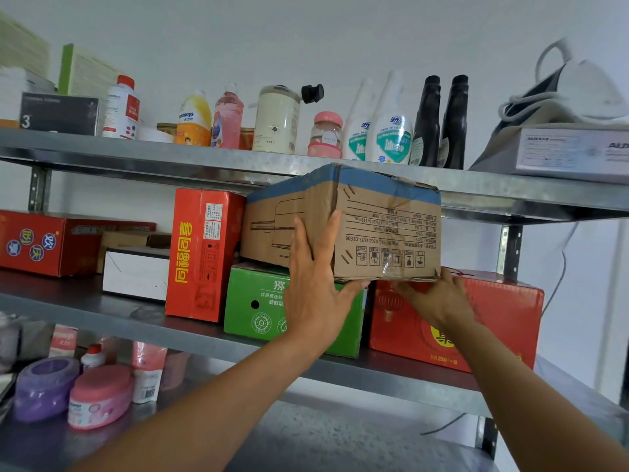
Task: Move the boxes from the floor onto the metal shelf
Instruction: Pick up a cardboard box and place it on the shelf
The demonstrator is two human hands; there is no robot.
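On the lowest shelf, near its left edge, sit a purple tub [46, 386] and a pink tub [100, 396], their labels too blurred to read.

Both arms reach up to the front edge of the middle level of the metal shelf [204, 338]. The hands are apart, one at each lower corner of the brown box [384, 226]. The left hand [313, 284] lies flat on the box's near corner, fingers straight up the side and thumb under the bottom edge. The right hand [439, 298] holds the bottom right corner, thumb beside it and fingers tucked beneath.

The brown box is held above the green box [252, 301] and the red box [493, 321]; whether it rests on them I cannot tell. It has a blue band along the top, and its print is upside down: "220V~", "TS-DZG06" and a row of handling symbols.

The green box bears white Chinese characters, among them "新鲜". To its left stands a tall red box [200, 253] with large yellow characters, then a white box [136, 274]. At the left edge lies a flat red box [34, 243] with round blue badges.

Farther up, the top level carries a black box [59, 114] marked "3", assorted bottles, two black bottles [442, 124], and at the right edge an iron [578, 93] on a grey box [571, 151] printed "AUX".
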